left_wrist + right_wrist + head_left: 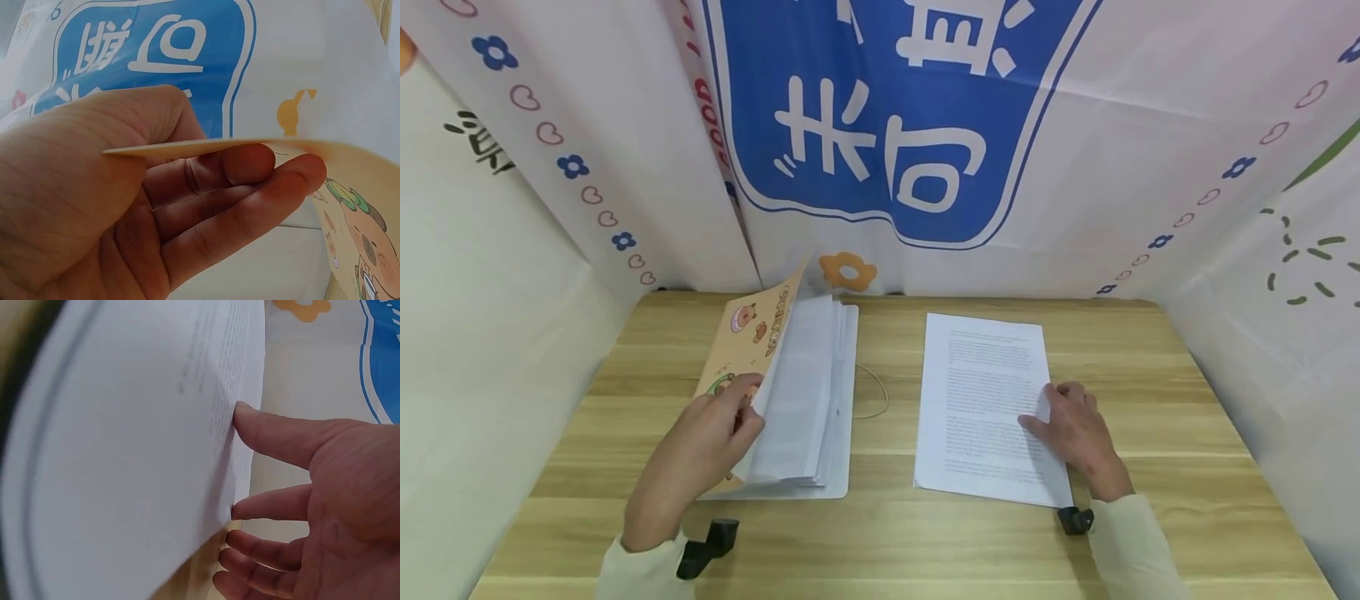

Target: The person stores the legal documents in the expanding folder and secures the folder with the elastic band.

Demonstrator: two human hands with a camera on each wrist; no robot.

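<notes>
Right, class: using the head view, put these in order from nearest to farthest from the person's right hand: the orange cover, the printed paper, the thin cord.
From the right hand:
1. Printed paper: under the thumb, at its right edge.
2. Thin cord: left of the paper, looped on the table.
3. Orange cover: farther left, held by the left hand.

On the table [895,550], a folder [793,387] lies left of papers [981,408].

Downward head view, close wrist views, shared banner [883,96]
</notes>
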